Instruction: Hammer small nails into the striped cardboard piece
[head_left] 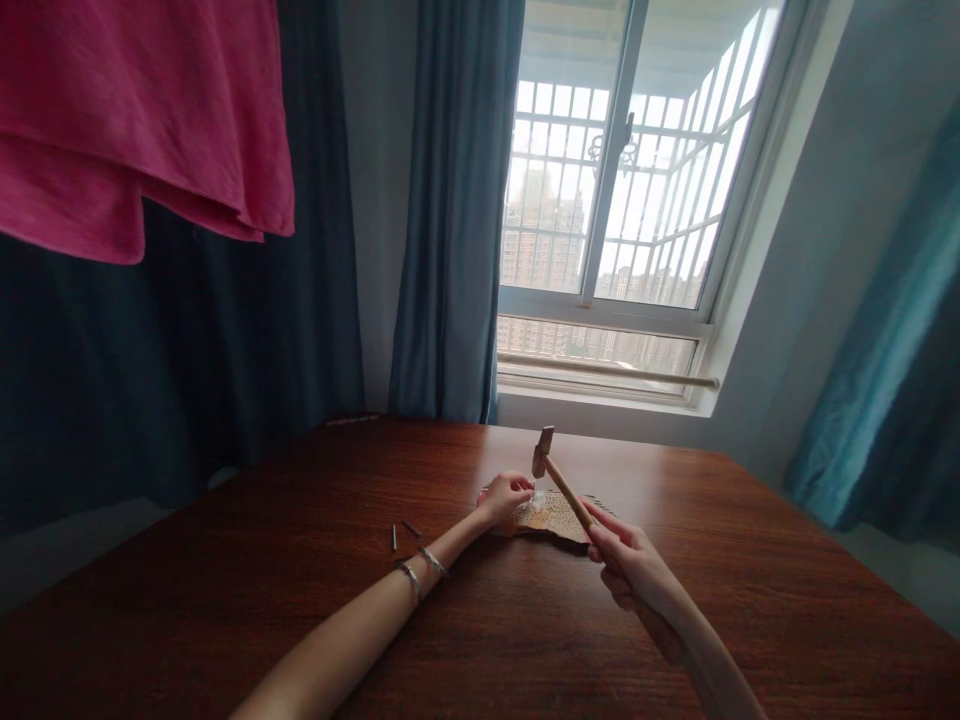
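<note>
My right hand [626,555] is closed around the wooden handle of a hammer [568,492]. The hammer's head is raised just above and to the right of my left fingertips. My left hand [506,497] is in a pinch over the left part of a tan, ragged-edged board [559,515] covered in small dark marks. Whatever sits between those fingertips is too small to make out. A pale, whitish patch [538,499] lies on the board beside them. Left of my left forearm, two short thin metal rods [394,538] lie on the table.
The brown wood-grain table [480,640] extends to the wall under a barred window [600,200]. A rail [607,370] crosses the window's lower part. Blue curtains [450,220] hang behind the table, and a pink cloth [150,120] hangs at upper left.
</note>
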